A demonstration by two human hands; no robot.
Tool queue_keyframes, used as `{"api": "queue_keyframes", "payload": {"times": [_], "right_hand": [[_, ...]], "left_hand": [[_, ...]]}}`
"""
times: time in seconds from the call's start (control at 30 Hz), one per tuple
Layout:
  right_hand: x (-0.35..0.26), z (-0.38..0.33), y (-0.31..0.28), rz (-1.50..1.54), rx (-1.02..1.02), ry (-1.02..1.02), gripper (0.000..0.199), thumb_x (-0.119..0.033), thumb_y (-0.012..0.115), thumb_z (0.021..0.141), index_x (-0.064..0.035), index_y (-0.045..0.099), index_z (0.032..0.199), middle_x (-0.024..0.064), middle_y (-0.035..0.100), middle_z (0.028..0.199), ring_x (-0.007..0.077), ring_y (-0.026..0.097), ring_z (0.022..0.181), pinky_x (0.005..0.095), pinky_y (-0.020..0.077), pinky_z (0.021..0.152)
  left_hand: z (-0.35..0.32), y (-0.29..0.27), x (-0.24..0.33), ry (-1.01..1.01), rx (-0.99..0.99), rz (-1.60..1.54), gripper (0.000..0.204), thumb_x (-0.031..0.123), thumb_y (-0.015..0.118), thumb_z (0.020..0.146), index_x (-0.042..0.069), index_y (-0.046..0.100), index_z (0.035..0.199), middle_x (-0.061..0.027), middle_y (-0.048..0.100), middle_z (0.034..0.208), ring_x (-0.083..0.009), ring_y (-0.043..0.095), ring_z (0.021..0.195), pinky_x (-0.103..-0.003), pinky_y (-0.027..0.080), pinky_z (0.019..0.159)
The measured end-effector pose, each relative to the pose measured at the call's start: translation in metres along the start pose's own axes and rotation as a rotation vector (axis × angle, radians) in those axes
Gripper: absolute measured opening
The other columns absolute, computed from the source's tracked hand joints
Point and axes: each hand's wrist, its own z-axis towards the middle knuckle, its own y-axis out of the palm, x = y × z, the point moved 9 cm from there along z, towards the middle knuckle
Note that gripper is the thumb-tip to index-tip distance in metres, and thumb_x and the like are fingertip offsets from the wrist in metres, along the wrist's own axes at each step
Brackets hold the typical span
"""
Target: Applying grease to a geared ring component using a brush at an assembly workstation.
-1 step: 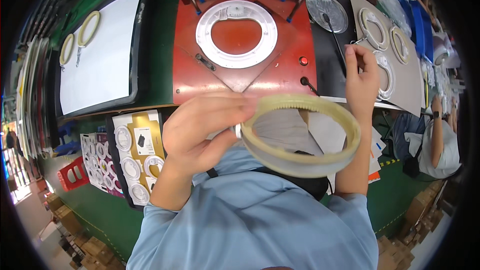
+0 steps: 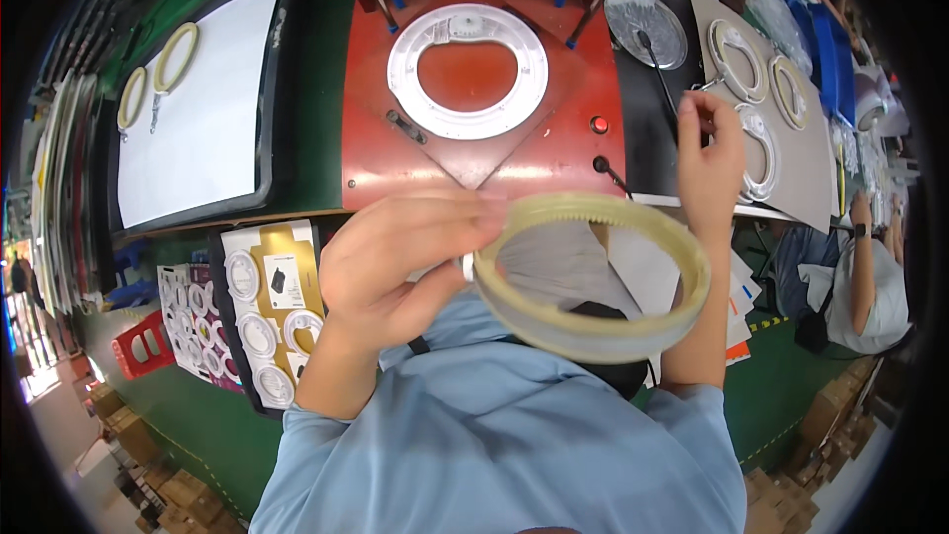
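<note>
Presently, the left hand [image 2: 390, 262] is closed in a pinch, thumb below and fingers above, on the left side of a pale yellow ring [image 2: 583, 338] — beside a small white tab [image 2: 469, 268]. The ring hangs tilted before the person's torso, just off the near edge of a red machine bed [image 2: 395, 173], and hides part of the right forearm. The right hand [image 2: 714, 143] has its fingers partly bent at the near end of a black rod [image 2: 660, 69]; whether it grips the rod cannot be told. The rod's far end meets a shiny round dish [image 2: 657, 20].

Near this hand, white rings [image 2: 774, 148] lie on a grey board [image 2: 806, 163], the lowest one partly covered by the hand. A larger white ring [image 2: 470, 126] lies flat on the red bed, with posts standing at the bed's far corners and a red button [image 2: 599, 126] at its right.

To the left, a white sheet [image 2: 213, 129] in a black tray bears two yellow rings [image 2: 162, 64]. Lower left stands another tray of round white parts — a red basket [image 2: 143, 346] beyond it. The floor [image 2: 198, 425] is green, with yellow markings; cardboard boxes [image 2: 193, 494] stand along it. A co-worker [image 2: 870, 287] sits at far right.
</note>
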Motion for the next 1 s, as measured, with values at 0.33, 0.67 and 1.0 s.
{"api": "queue_keyframes", "payload": {"times": [0.33, 0.67, 1.0], "right_hand": [[0.016, 0.001, 0.027, -0.627, -0.036, -0.056, 0.024, -0.022, 0.073, 0.094, -0.0016, 0.064, 0.105, 0.0193, 0.064, 0.101, 0.0419, 0.062, 0.097, 0.0525, 0.0494, 0.085], [0.025, 0.028, 0.008, -0.275, 0.06, 0.028, 0.019, -0.017, 0.065, 0.101, 0.0012, 0.065, 0.108, 0.0224, 0.071, 0.099, 0.0442, 0.068, 0.092, 0.0507, 0.0532, 0.08], [0.033, 0.076, 0.024, -0.382, 0.088, -0.046, 0.021, -0.02, 0.063, 0.101, -0.0022, 0.071, 0.109, 0.0212, 0.073, 0.104, 0.0432, 0.07, 0.096, 0.0513, 0.0549, 0.083]], "left_hand": [[-0.013, -0.009, -0.043, -0.24, 0.008, -0.193, 0.037, -0.013, 0.074, 0.079, -0.008, 0.072, 0.115, -0.0212, 0.072, 0.117, -0.0318, 0.073, 0.106, -0.034, 0.06, 0.091], [-0.034, -0.013, -0.079, -0.473, 0.075, -0.26, 0.036, -0.014, 0.074, 0.085, -0.009, 0.07, 0.12, -0.0138, 0.065, 0.12, -0.0273, 0.073, 0.109, -0.034, 0.06, 0.092], [-0.035, -0.012, -0.085, -0.477, 0.064, -0.329, 0.032, -0.014, 0.071, 0.088, -0.009, 0.07, 0.12, -0.0141, 0.065, 0.12, -0.0293, 0.073, 0.112, -0.035, 0.06, 0.095]]}}
